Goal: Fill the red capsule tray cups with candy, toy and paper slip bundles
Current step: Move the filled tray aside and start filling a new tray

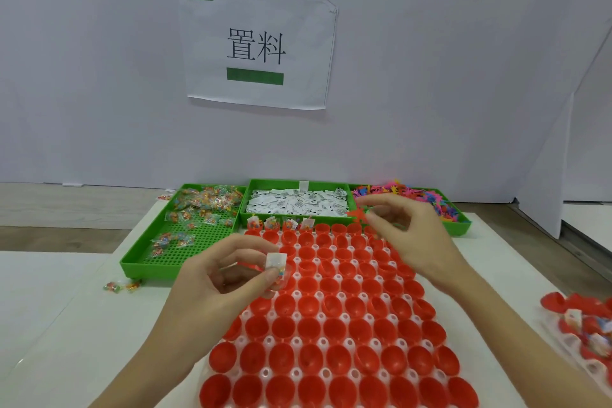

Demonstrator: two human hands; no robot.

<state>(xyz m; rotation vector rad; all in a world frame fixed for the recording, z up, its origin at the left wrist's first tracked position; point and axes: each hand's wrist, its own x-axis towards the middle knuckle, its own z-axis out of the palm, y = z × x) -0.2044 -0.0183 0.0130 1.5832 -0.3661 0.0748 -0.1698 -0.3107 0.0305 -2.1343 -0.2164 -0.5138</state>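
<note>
Pinching a paper slip, left hand hovers over tray.

white table bears red capsule tray, green bins.

A red capsule tray stretches from the near edge toward three green bins, its rows of open red cups mostly empty; four cups at the far left corner already hold bundles. Far left, a bin of wrapped candy; at centre, white paper slips; far right, bright plastic toys. A slip-and-candy bundle is pinched above the tray's left side, a red toy at its far edge.
</note>
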